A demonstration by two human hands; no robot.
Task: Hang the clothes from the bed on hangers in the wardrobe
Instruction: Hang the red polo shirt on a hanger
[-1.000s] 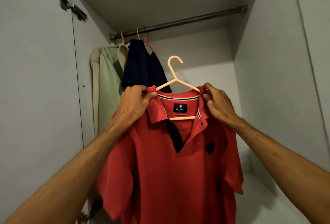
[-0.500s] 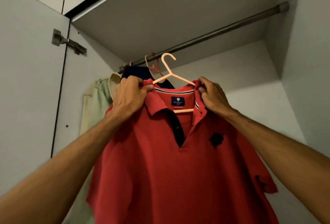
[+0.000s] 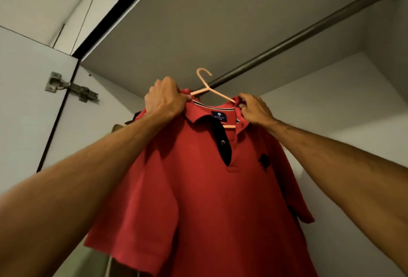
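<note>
The red polo shirt (image 3: 209, 188) hung on a pale peach hanger (image 3: 207, 88) inside the open wardrobe, held up high below the rail (image 3: 298, 35). Its collar sat at the picture's centre, with a navy label (image 3: 219, 115) inside the neck, a dark placket (image 3: 223, 144) running toward 6 o'clock and a dark emblem (image 3: 263, 161) at 4 o'clock from the collar. The hanger's hook rose at 12 o'clock from the collar, close to the rail's lower end; whether it touched the rail could not be told.

The left hand (image 3: 164, 97) gripped the shirt's shoulder and the hanger's arm at 9 o'clock from the hook, fingers curled tight. The right hand (image 3: 254, 108) pinched the collar's edge over the hanger's other arm at 3 o'clock.

The rail ran toward 2 o'clock under the wardrobe's top panel (image 3: 220, 11). At 9 o'clock a metal hinge (image 3: 70, 87) joined the open door (image 3: 26, 111) to the side wall. Edges of other garments (image 3: 120, 126) showed beside the left forearm.
</note>
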